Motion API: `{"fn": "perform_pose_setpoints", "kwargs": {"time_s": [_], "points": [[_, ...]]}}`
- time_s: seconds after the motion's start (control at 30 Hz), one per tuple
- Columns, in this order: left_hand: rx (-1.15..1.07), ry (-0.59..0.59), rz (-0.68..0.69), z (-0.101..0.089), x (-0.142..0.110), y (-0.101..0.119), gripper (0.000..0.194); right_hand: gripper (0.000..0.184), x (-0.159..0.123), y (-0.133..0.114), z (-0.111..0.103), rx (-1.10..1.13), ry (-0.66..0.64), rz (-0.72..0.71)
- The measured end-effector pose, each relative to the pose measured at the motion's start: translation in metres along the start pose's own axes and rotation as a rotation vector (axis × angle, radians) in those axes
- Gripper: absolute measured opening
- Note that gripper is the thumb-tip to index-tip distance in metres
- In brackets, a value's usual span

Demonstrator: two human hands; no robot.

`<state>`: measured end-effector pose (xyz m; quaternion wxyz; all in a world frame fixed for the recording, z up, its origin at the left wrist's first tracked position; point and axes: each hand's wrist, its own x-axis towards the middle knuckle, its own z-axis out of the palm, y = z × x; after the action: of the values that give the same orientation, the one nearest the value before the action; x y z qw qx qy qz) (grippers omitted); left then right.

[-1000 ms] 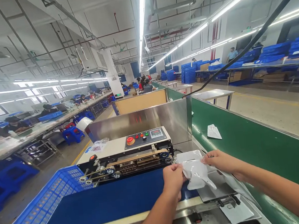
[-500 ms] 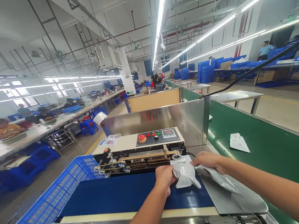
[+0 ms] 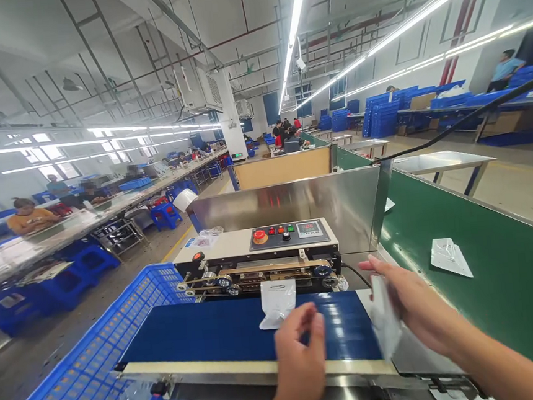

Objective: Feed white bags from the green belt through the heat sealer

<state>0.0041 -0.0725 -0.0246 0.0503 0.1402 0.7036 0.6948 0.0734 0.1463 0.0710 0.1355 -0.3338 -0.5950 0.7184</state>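
A white plastic pouch point(image 3: 278, 302) stands on the blue conveyor belt point(image 3: 189, 331), its top edge at the rollers of the band sealer point(image 3: 263, 265). My left hand point(image 3: 302, 349) is just in front of that pouch, over the belt, with fingers loosely bent, thumb apart and nothing between them. Over the belt's right end my right hand point(image 3: 413, 302) grips a second white pouch point(image 3: 385, 320), tilted and somewhat blurred. Another flat white pouch point(image 3: 451, 257) lies on the green belt point(image 3: 413, 224) to the right.
A blue plastic crate point(image 3: 76, 366) with clear bags inside stands left of the sealer. Behind the sealer rises a steel panel point(image 3: 290, 210), and a black cable point(image 3: 464, 117) crosses the right side. Seated people work along a bench point(image 3: 109, 217) at far left.
The first pouch has left my hands and moved left along the belt to the rollers. My left hand has drawn back from it; my right hand has lifted the other pouch from the metal plate.
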Motion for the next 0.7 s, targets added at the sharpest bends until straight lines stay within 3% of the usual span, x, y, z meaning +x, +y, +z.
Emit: {"fn": "perform_pose_setpoints", "kwargs": {"time_s": [0.1,0.2,0.33,0.47,0.57,0.7], "points": [[0.079,-0.198,0.153,0.041,-0.019,0.016,0.044,0.064,-0.012,0.019,0.021,0.107,-0.038,-0.097],[0.079,-0.206,0.174,0.061,-0.014,0.027,0.045,0.071,-0.017,0.033,0.021,0.242,-0.117,-0.167],[-0.002,-0.211,0.053,0.07,-0.001,0.018,0.063,0.078,-0.015,0.046,-0.009,0.193,-0.094,-0.197],[-0.138,-0.265,-0.059,0.081,0.0,0.004,0.068,0.066,-0.013,0.055,-0.033,-0.044,-0.098,-0.197],[-0.089,-0.336,0.017,0.088,0.002,0.009,0.062,0.064,-0.009,0.057,-0.042,-0.112,-0.077,-0.229],[0.012,-0.34,0.154,0.094,0.011,0.02,0.048,0.064,0.003,0.062,-0.053,-0.103,-0.026,-0.236]]}}
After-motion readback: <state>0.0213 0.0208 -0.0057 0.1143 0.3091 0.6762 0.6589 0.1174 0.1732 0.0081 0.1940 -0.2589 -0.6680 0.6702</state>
